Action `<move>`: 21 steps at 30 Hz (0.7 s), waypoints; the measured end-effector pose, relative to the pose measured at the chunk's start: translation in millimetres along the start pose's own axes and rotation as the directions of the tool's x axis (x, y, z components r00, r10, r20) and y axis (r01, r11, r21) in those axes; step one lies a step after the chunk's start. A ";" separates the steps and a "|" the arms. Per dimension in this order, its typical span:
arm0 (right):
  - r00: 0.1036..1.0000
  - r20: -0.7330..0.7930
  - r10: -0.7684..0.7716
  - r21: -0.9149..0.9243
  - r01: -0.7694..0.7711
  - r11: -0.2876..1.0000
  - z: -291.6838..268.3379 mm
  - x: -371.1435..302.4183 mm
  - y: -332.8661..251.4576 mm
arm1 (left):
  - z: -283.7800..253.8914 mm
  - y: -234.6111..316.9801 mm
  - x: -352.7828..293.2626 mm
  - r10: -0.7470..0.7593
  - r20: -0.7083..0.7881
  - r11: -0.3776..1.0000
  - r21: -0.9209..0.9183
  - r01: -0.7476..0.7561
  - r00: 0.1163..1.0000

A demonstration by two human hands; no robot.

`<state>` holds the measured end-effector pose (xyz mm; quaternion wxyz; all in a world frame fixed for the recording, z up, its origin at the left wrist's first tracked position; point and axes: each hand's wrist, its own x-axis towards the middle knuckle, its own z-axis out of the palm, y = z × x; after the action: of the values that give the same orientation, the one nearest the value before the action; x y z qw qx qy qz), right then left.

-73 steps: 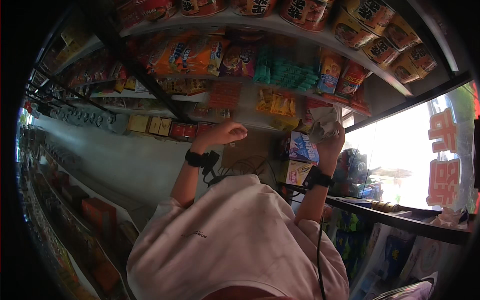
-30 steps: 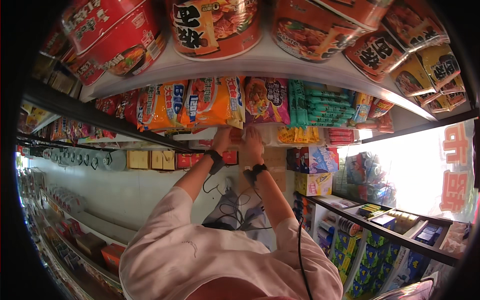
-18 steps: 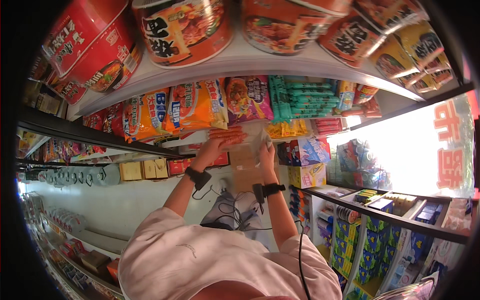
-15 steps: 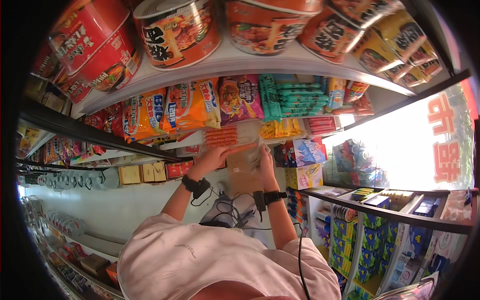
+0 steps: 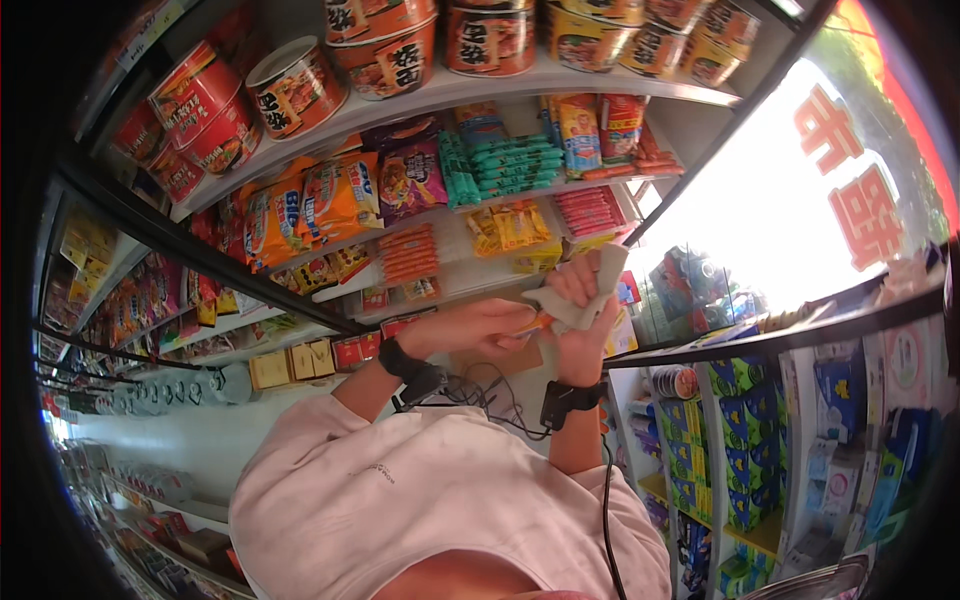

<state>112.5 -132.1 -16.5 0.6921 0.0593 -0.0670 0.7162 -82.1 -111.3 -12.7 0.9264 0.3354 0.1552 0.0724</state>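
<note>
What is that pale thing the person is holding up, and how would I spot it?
Start at the shop shelves of red tubs and snack bags, then drop to the two raised hands below. The right hand grips a crumpled grey cloth; it is soft, plain and unprinted, unlike the bright packets around it.

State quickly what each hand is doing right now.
Left hand: closed on a small orange packet.
Right hand: closed on a grey cloth.
</note>
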 end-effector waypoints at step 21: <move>0.923 -0.023 -0.385 -0.856 0.181 0.484 52.5 -108.5 -74.6 | 164.1 -50.6 33.5 0.669 -0.295 0.382 0.924 0.025 0.682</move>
<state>190.5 -245.7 16.9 0.7459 -0.3463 -0.3178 0.4719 6.1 -240.4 66.0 0.4635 0.7394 0.3966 0.2850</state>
